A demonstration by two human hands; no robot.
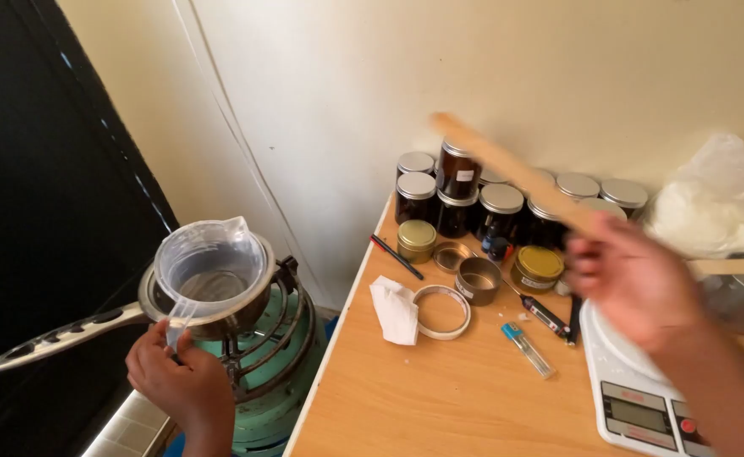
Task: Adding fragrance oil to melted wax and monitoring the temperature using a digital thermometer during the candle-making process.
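Saucepan (148,296): one, metal, with one long slotted handle pointing left; seated on the burner.
Measuring jug (211,267): one, clear plastic, standing inside the saucepan with its spout toward the upper right.
Left hand (177,381): fingers curled around the jug's handle at the saucepan's near rim, gripping it.
Gas burner (275,372): one, green body with a dark pan grate, beside the table's left edge.
Table (440,406): one, pale wood top, right of the burner.
White tissue (395,311): one, crumpled, touching the loose ring.
Loose ring (442,311): one round lid ring, lying flat.
Pencil (396,256): one, dark, lying at a slant near the table's left edge.
Dark jars (457,190): about ten, silver-lidded, grouped against the wall; one is stacked on another. The exact count is obscured by the stick.
Small tins: one gold-lidded tin (417,239); one open grey tin (478,280); one yellow-lidded tin (537,268).
Lighter (526,349): one, clear, lying flat near the scale.
Wooden stick (516,173): one, long and flat, blurred, held above the jars.
Right hand (634,279): closed on the stick's lower end; blurred, so finger positions cannot be told.
Kitchen scale (643,398): one, white, at the table's right edge.
Plastic bag (719,203): one, holding white material, against the wall.
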